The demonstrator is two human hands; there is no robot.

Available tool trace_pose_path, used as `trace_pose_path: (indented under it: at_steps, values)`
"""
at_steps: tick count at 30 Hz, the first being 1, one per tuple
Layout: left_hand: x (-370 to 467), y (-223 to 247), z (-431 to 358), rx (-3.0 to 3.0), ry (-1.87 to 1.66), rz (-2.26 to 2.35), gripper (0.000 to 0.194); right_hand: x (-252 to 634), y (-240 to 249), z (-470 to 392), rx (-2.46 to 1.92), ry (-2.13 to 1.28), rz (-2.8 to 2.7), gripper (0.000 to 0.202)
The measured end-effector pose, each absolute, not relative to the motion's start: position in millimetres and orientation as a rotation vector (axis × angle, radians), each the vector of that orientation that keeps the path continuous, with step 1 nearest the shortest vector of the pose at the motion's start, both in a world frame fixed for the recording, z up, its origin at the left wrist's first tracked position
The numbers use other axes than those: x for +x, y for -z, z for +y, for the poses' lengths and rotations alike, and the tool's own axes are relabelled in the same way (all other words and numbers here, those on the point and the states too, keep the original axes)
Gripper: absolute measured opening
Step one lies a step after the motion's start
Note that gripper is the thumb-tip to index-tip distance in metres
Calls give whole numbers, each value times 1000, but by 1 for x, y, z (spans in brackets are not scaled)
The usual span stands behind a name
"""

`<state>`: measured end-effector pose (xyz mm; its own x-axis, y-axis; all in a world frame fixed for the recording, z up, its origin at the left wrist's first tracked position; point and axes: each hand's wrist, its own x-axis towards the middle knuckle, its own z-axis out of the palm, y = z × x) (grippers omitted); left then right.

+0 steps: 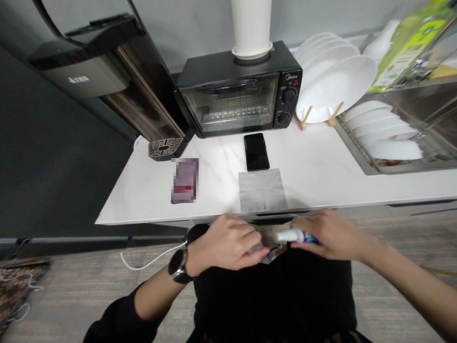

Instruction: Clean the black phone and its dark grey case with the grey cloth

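Note:
My right hand (324,234) is closed around a small white-capped bottle with a blue label (293,236), its white end pointing left. My left hand (230,243), with a dark watch on the wrist, has its fingers pressed together on something small and greyish that is mostly hidden. Both hands are low in front of my body, just off the counter's front edge. Between them shows a partly hidden, shiny clear-looking item (271,256). Close by on the counter (214,176) lie a grey cloth (263,190) and a black phone (256,151).
A blurred-out purplish, phone-shaped item (184,181) lies on the left. Behind stand a water dispenser (143,100) and a toaster oven (239,95) with a white pot (252,28) on top. Racked plates (335,85) and a sink (360,152) holding dishes are on the right.

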<state>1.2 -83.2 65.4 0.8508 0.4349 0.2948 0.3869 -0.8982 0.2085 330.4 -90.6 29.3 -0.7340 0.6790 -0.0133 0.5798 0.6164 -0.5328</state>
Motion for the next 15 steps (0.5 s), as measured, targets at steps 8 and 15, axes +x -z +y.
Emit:
trace_pose_path:
  at_steps: [8,15]
  values:
    - [-53,-46,-74,2659,-306,1016,34,363,2,-91,-1082,-1557,-1561,52]
    - [-23,-21,-23,2280,-543,1488,27,309,4,-93,-742,-1839,-1043,31]
